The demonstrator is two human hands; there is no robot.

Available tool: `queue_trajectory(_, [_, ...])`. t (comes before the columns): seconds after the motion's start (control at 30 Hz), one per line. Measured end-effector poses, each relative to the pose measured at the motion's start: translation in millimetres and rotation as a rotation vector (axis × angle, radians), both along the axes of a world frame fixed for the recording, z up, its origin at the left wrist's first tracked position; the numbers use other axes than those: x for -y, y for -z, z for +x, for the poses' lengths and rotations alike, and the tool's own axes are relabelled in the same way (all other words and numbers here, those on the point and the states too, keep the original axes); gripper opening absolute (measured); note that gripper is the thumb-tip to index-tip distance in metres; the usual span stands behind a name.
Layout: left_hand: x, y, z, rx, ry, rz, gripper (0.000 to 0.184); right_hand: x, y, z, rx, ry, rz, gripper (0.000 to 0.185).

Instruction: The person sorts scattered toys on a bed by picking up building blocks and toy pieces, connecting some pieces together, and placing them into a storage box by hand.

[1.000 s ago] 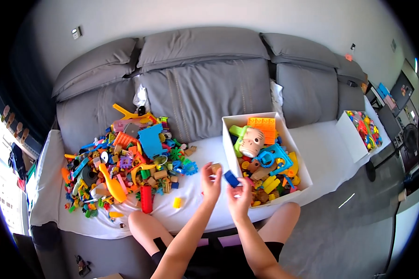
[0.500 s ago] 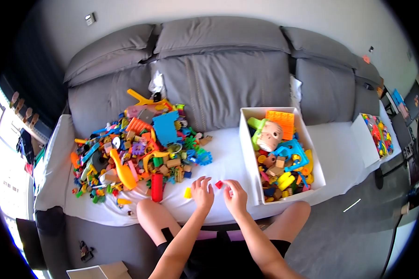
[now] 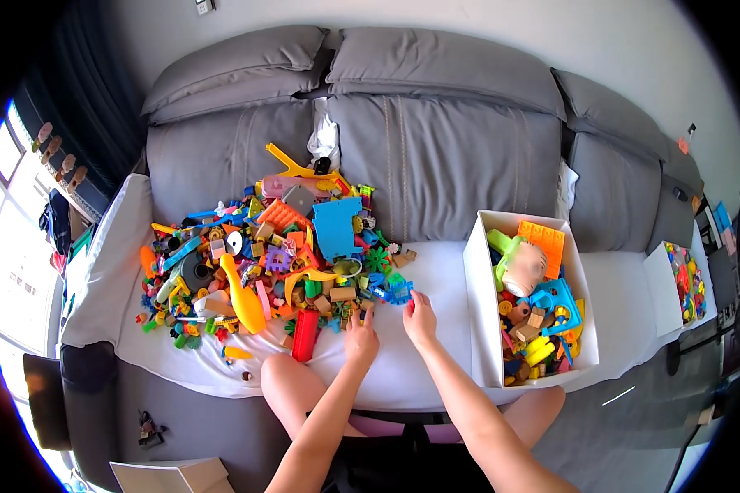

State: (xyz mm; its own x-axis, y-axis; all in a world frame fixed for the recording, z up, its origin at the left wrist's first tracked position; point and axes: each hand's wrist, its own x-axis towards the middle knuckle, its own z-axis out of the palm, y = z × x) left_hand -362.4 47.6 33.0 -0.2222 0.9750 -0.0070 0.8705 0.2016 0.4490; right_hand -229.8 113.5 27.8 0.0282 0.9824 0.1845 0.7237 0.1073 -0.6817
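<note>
My left hand (image 3: 360,338) is at the right front edge of a heap of mixed toys (image 3: 292,275), its fingers bent together beside a wooden block (image 3: 343,293) and a red toy piece (image 3: 305,335). What lies between those fingers is too small or hidden to make out. My right hand (image 3: 420,322) is closed near a blue see-through toy piece (image 3: 400,292). A bit of a small red block (image 3: 410,305) shows at its fingertips. Deeper in the heap lie a yellow bowling pin (image 3: 241,294) and a light blue plate (image 3: 336,228).
On the sofa cover (image 3: 436,370), to the right, stands a white box (image 3: 471,304) holding a doll's head, an orange brick plate and other toys. Farther right is a second white box (image 3: 658,292) of small colourful pieces. Grey sofa cushions (image 3: 444,164) rise behind.
Both hands have moved forward to the heap's right edge, the right one with the red block. The yellow block near my left hand is out of sight. The view has shifted.
</note>
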Motion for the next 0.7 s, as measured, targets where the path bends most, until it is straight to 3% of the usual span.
queue_trajectory(0.13, [-10,7,6,-0.113,0.043,-0.105,0.063,-25,-3,-9,-0.013,-0.09,-0.01,0.036])
queue_trajectory(0.2, [-2,8,7,-0.143,0.105,-0.04,0.055,-32,2,-7,0.006,-0.247,-0.019,0.036])
queue_trajectory(0.3, [16,10,8,-0.117,0.19,-0.02,0.041,-18,8,-1,-0.046,-0.188,-0.098,0.031])
queue_trajectory(0.43, [34,26,16,0.097,0.045,0.156,0.039,17,6,13,-0.121,-0.114,-0.066,0.028])
queue_trajectory(0.5, [34,30,19,0.363,-0.105,0.242,0.037,36,-4,22,-0.167,-0.081,-0.043,0.028])
queue_trajectory(0.6, [15,37,35,0.623,-0.305,0.245,0.034,60,-60,36,-0.242,-0.049,0.107,0.028])
queue_trajectory(0.7, [-15,-1,81,1.01,-0.227,0.228,0.035,76,-115,67,-0.257,0.032,0.278,0.027])
